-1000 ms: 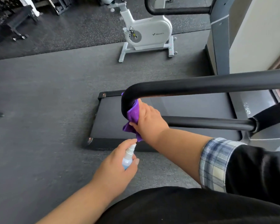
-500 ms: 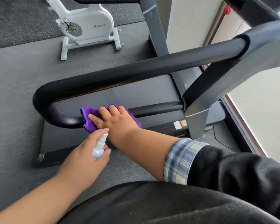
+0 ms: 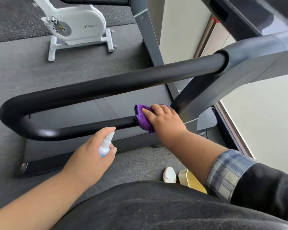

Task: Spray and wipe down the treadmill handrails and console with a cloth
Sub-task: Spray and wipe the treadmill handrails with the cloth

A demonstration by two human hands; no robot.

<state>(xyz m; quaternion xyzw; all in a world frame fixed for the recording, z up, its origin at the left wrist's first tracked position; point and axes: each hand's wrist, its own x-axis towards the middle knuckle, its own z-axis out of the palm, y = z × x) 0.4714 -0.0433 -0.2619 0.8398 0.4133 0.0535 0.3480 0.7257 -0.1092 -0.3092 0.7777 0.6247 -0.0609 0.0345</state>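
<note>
The right hand (image 3: 165, 120) presses a bunched purple cloth (image 3: 142, 119) over the lower bar of the black handrail (image 3: 106, 83), at the end near the grey upright (image 3: 206, 103) where the bar meets the frame. The fingers curl over the top of the cloth, so the grip is clenched on it and wraps the fabric partly round the tube; that way the cloth covers the curve of the bar, not just its top. How far the cloth reaches under the bar cannot be seen from here.

The left hand (image 3: 93, 155) grasps a small spray bottle (image 3: 105, 145), blue below and white at the nozzle, with the forefinger lying over the top. It hangs just in front of the lower bar, near its middle and apart from it, nozzle turned toward the rail. Held so, it looks ready to wet the next stretch without the cloth hand having to let go.

The handrail loops in a long U, its bend to the left, its upper bar running up to the grey housing (image 3: 256, 55) at the right. The console sits above that, mostly out of the picture. The treadmill belt (image 3: 140, 100) lies beneath. Behind stands a white exercise bike (image 3: 80, 24) on the dark floor (image 3: 23, 67), and a white shoe (image 3: 169, 175) shows below the right forearm.

My guess is that wiping of the rail is under way, with the console yet to come.
</note>
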